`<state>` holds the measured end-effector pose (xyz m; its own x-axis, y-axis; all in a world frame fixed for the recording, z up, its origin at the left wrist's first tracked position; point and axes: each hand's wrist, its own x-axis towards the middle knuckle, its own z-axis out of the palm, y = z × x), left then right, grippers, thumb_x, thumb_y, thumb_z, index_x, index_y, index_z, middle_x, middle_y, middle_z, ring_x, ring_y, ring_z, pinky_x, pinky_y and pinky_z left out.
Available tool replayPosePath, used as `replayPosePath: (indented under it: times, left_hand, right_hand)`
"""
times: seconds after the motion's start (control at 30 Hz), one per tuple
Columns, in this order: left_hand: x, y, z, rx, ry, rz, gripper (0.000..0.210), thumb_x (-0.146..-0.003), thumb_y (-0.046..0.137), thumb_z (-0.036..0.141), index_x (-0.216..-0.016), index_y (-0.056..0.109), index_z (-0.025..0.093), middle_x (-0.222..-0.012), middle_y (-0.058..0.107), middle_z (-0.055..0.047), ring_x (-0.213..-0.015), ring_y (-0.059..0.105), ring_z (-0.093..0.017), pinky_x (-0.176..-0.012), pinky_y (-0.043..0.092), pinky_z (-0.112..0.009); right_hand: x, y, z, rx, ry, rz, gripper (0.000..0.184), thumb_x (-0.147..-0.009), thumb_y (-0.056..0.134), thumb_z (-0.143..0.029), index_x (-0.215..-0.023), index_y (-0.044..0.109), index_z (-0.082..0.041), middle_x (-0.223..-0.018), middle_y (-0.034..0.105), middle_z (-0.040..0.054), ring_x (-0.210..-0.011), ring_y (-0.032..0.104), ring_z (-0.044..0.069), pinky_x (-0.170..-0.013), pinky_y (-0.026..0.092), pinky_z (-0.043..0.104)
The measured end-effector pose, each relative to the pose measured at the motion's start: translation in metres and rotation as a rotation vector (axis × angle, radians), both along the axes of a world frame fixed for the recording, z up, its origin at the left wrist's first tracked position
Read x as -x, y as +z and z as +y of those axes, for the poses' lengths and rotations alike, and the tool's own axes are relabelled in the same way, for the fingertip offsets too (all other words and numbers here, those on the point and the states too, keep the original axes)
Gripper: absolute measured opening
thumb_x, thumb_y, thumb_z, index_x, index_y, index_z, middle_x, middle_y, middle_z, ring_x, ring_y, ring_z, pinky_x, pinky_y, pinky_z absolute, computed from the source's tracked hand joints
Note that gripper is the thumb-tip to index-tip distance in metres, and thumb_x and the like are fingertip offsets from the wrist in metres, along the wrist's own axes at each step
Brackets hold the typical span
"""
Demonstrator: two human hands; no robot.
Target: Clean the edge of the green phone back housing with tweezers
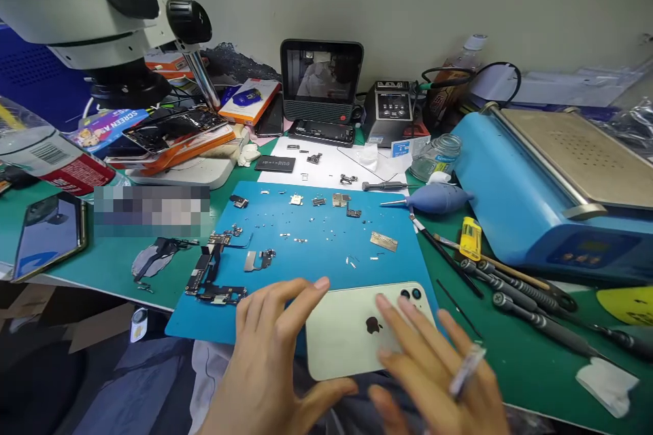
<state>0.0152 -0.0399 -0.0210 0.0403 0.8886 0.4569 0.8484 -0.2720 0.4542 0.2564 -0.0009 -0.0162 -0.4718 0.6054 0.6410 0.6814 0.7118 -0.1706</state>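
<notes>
Both hands reached forward over the near edge of the desk, low and close together. The left hand (pixel 275 360) lay palm down with its fingers (pixel 306 296) spread and stretched ahead, the thumb angled out toward the other hand. The right hand (pixel 439 374) was open too (blurred, so its fingertips were hard to make out), fingers fanned loosely.

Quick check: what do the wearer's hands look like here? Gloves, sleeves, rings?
Both bare: the left hand and right hand show no gloves, rings or watch. No sleeves in view at the wrists. Nails short and unpainted. The right hand is motion-blurred, so finer detail cannot be told.
</notes>
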Motion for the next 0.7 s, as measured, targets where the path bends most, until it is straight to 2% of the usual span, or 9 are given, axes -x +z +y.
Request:
replayPosePath:
  times: [0.13, 0.23, 0.37, 0.53, 0.57, 0.63, 0.7]
  left_hand:
    - [-0.006, -0.001, 0.004, -0.036, -0.003, 0.018, 0.068, -0.116, 0.046, 0.017, -0.182, 0.034, 0.025, -0.154, 0.072, -0.012, -0.148, 0.059, -0.025, -0.125, 0.038, -0.044]
    - [-0.005, -0.003, 0.005, -0.051, -0.003, 0.025, 0.073, -0.113, 0.034, 0.011, -0.185, 0.029, 0.023, -0.152, 0.073, -0.011, -0.151, 0.056, -0.024, -0.124, 0.036, -0.043]
    - [-0.004, -0.008, 0.005, -0.059, 0.001, 0.033, 0.078, -0.112, 0.046, 0.014, -0.187, 0.025, 0.023, -0.149, 0.076, -0.010, -0.149, 0.057, -0.025, -0.125, 0.035, -0.045]
    - [-0.004, -0.011, 0.006, -0.068, 0.014, 0.038, 0.076, -0.118, 0.063, 0.044, -0.185, 0.033, 0.025, -0.144, 0.080, -0.009, -0.145, 0.059, -0.028, -0.123, 0.038, -0.045]
    - [-0.004, -0.010, 0.006, -0.070, 0.016, 0.037, 0.074, -0.118, 0.060, 0.042, -0.185, 0.033, 0.024, -0.145, 0.080, -0.009, -0.144, 0.059, -0.028, -0.122, 0.039, -0.044]
    - [-0.004, -0.011, 0.005, -0.073, 0.017, 0.039, 0.069, -0.118, 0.044, 0.026, -0.186, 0.031, 0.023, -0.146, 0.080, -0.010, -0.146, 0.060, -0.026, -0.122, 0.039, -0.044]
    - [-0.003, -0.012, 0.005, -0.078, 0.017, 0.053, 0.073, -0.115, 0.036, 0.017, -0.187, 0.028, 0.021, -0.146, 0.080, -0.011, -0.148, 0.061, -0.025, -0.122, 0.039, -0.045]
  right_hand:
    - [0.039, -0.006, -0.006, -0.032, 0.085, -0.097, 0.027, -0.123, 0.060, -0.046, -0.126, 0.078, -0.026, -0.159, 0.080, 0.0100, -0.150, 0.078, 0.031, -0.132, 0.062, 0.052]
    - [0.055, -0.007, -0.008, 0.024, 0.077, -0.103, 0.033, -0.123, 0.058, -0.050, -0.125, 0.079, -0.025, -0.164, 0.077, 0.0099, -0.158, 0.072, 0.033, -0.138, 0.057, 0.056]
    - [0.044, 0.001, -0.007, 0.058, 0.073, -0.125, 0.033, -0.121, 0.065, -0.046, -0.138, 0.078, -0.021, -0.157, 0.081, 0.0105, -0.151, 0.077, 0.033, -0.141, 0.053, 0.058]
    - [0.030, 0.010, -0.007, 0.054, -0.134, -0.068, 0.023, -0.118, 0.068, -0.031, -0.137, 0.075, -0.021, -0.149, 0.085, 0.0133, -0.148, 0.079, 0.036, -0.151, 0.032, 0.070]
    - [0.034, 0.010, -0.007, 0.049, -0.118, -0.076, 0.021, -0.118, 0.068, -0.031, -0.135, 0.076, -0.021, -0.149, 0.085, 0.0128, -0.147, 0.079, 0.035, -0.151, 0.032, 0.069]
    - [0.045, 0.008, -0.007, 0.042, -0.014, -0.099, 0.019, -0.118, 0.066, -0.033, -0.130, 0.077, -0.023, -0.148, 0.086, 0.0112, -0.146, 0.080, 0.033, -0.150, 0.037, 0.065]
    - [0.054, 0.007, -0.006, 0.049, 0.067, -0.103, 0.018, -0.119, 0.064, -0.033, -0.127, 0.078, -0.024, -0.149, 0.086, 0.0095, -0.147, 0.080, 0.031, -0.147, 0.043, 0.061]
